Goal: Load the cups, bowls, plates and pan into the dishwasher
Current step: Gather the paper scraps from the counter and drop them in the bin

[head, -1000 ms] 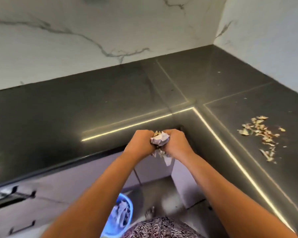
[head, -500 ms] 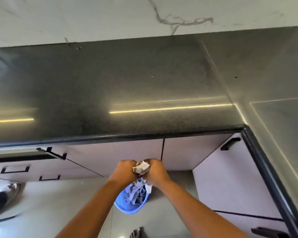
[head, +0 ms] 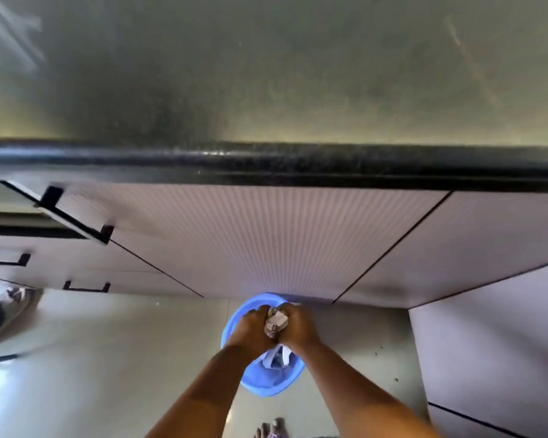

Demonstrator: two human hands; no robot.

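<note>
My left hand (head: 253, 330) and my right hand (head: 298, 327) are pressed together and both grip a crumpled wad of paper (head: 276, 322) with scraps in it. They hold it low, right over a blue plastic bin (head: 266, 379) that stands on the floor and has more crumpled paper inside. No cup, bowl, plate, pan or dishwasher is plainly in view.
The dark stone counter (head: 266, 90) fills the top, its black edge (head: 266, 162) running across. Below are pale ribbed cabinet fronts (head: 250, 241) with black handles (head: 76, 213). A cabinet side (head: 494, 349) stands at right. My toes (head: 272, 429) show at the bottom. Something dark and blurred sits at far left (head: 0, 314).
My hands have carried the paper wad from counter height down to just above the blue bin. The view has tilted down from the counter corner toward the floor.
</note>
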